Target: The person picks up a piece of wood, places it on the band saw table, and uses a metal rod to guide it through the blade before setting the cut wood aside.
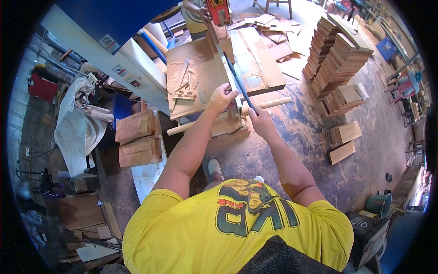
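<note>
A large saw with a red blade guard (pixel 219 11) stands ahead, its wooden-topped table (pixel 200 55) dusted with sawdust. My left hand (pixel 222 97), sawdust on its back, is closed at the near end of a long metal-edged fence (pixel 221 55); its fingertips press on that fence's left side. A long, thin dark stick (pixel 239 82) runs along the fence's right side. My right hand (pixel 258 115) grips the stick's near end, just past the table's front edge. What lies between the fence and the wood block behind it is hard to make out.
Wooden jigs (pixel 185 89) lie on the table's left part. A round wooden bar (pixel 278 101) crosses the table front. Tall board stacks (pixel 340 55) stand right, with loose boards (pixel 276 36) behind the table. Thick wood blocks (pixel 137 132) sit left. Another person (pixel 194 18) is at the far side.
</note>
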Demonstrator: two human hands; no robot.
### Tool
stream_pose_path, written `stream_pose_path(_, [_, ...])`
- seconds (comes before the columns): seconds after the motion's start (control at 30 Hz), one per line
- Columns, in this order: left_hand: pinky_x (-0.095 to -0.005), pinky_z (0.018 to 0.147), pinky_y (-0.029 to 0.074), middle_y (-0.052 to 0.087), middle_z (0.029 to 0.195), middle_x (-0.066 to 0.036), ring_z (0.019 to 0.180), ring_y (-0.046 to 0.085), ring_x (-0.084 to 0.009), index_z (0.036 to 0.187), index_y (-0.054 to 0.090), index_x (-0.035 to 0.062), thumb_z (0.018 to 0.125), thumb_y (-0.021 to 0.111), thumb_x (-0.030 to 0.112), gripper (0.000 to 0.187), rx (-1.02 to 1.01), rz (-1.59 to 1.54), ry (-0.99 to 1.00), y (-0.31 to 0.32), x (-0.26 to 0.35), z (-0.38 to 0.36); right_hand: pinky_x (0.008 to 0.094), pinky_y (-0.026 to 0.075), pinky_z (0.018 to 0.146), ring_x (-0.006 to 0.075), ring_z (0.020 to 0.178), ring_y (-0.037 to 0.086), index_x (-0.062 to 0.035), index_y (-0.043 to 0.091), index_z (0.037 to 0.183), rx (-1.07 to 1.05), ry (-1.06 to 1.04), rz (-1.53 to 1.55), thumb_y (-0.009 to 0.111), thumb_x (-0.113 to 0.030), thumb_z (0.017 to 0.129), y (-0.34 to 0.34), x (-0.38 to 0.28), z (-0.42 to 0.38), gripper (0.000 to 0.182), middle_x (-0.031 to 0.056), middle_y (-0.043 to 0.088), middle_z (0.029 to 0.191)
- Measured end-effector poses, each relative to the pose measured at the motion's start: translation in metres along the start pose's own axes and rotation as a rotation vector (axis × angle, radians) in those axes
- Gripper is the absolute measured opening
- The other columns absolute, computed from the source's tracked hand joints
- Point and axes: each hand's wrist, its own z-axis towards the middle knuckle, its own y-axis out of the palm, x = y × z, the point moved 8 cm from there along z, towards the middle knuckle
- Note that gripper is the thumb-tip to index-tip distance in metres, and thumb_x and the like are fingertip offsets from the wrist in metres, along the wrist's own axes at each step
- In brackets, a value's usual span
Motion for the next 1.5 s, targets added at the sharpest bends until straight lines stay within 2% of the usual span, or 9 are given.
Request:
stream_pose_path(0.2, [-0.0297,0.072,0.057,0.069,0.1,-0.004,0.087,0.065,-0.0119,0.125,0.059,0.004,0.094,0.068,0.027,0.04,-0.018,0.019,0.007,0.0,-0.006,0.005,0.0379,0.05,0.068,0.0218,0.068,0.062,-0.0076,0.057,0.136,-0.015,-0.001,0.047,0.051,-0.022,0.1,0.003,0.002,0.005,0.04,0.0161,0.065,0.077])
stream_pose_path(0.3, [-0.0288,0.066,0.057,0.069,0.104,-0.012,0.084,0.066,-0.015,0.129,0.052,-0.0062,0.092,0.07,0.025,0.051,-0.008,0.001,0.013,-0.001,-0.003,0.004,0.0388,0.05,0.069,0.0238,0.071,0.063,-0.0074,0.057,0.136,0.002,-0.059,0.057,0.052,-0.023,0.1,0.006,0.008,0.01,0.04,0.0172,0.065,0.078])
stream_pose_path(0.67, [-0.0286,0.062,0.053,0.069,0.096,-0.004,0.08,0.063,-0.0111,0.124,0.059,0.0047,0.094,0.068,0.023,0.037,-0.012,-0.011,-0.029,-0.001,-0.01,0.009,0.0421,0.051,0.074,0.0324,0.082,0.068,0.0028,0.065,0.114,-0.069,0.046,0.029,0.053,-0.027,0.099,0.008,-0.021,0.07,0.036,0.0229,0.069,0.088])
stream_pose_path(0.73, [-0.0275,0.06,0.052,0.069,0.096,-0.005,0.077,0.062,-0.0114,0.124,0.058,0.0042,0.093,0.069,0.024,0.039,-0.007,-0.035,-0.031,0.001,-0.006,0.006,0.0411,0.05,0.079,0.0317,0.087,0.068,0.0023,0.063,0.12,-0.021,-0.104,0.038,0.052,-0.027,0.1,0.003,-0.018,0.052,0.038,0.0237,0.069,0.093])
stream_pose_path(0.87, [-0.0299,0.059,0.053,0.068,0.101,-0.01,0.082,0.062,-0.0145,0.133,0.053,-0.0001,0.091,0.07,0.026,0.053,0.005,0.084,0.0,-0.003,-0.001,0.004,0.0398,0.05,0.083,0.0293,0.092,0.067,-0.0001,0.054,0.136,-0.074,0.041,-0.067,0.052,-0.023,0.1,-0.022,-0.025,-0.035,0.043,0.0241,0.068,0.101])
stream_pose_path(0.97, [-0.0301,0.072,0.055,0.065,0.115,-0.012,0.093,0.063,-0.0184,0.136,0.053,0.0004,0.092,0.069,0.03,0.055,-0.002,0.113,-0.073,-0.006,-0.013,-0.005,0.0387,0.049,0.084,0.0284,0.095,0.066,-0.001,0.052,0.139,-0.065,-0.023,0.015,0.054,-0.017,0.098,-0.025,-0.011,-0.098,0.044,0.0233,0.068,0.103])
stream_pose_path(1.07, [-0.0315,0.079,0.054,0.066,0.116,-0.012,0.093,0.064,-0.0192,0.137,0.054,0.0031,0.092,0.069,0.031,0.055,-0.224,0.072,-0.005,0.007,-0.044,-0.05,0.0373,0.048,0.085,0.0276,0.094,0.064,-0.0015,0.05,0.141,-0.126,-0.188,-0.047,0.055,-0.012,0.097,-0.02,-0.013,-0.133,0.045,0.0222,0.067,0.105])
stream_pose_path(1.3, [-0.0332,0.087,0.053,0.071,0.105,-0.015,0.095,0.068,-0.0218,0.123,0.063,-0.001,0.091,0.069,0.027,0.044,0.166,0.464,-0.016,-0.069,-0.161,-0.261,0.0376,0.049,0.09,0.0311,0.1,0.065,-0.0015,0.049,0.141,-0.284,-0.35,-0.047,0.055,-0.014,0.098,0.074,-0.015,-0.102,0.046,0.0257,0.065,0.113])
stream_pose_path(1.5, [-0.035,0.089,0.053,0.071,0.106,-0.016,0.097,0.069,-0.0241,0.121,0.065,-0.0014,0.086,0.073,0.028,0.046,0.463,0.288,-0.328,-0.181,-0.294,-0.42,0.0463,0.05,0.089,0.0424,0.101,0.064,-0.0042,0.053,0.137,-0.13,-0.47,-0.319,0.058,-0.016,0.097,0.157,-0.029,-0.006,0.043,0.029,0.064,0.114])
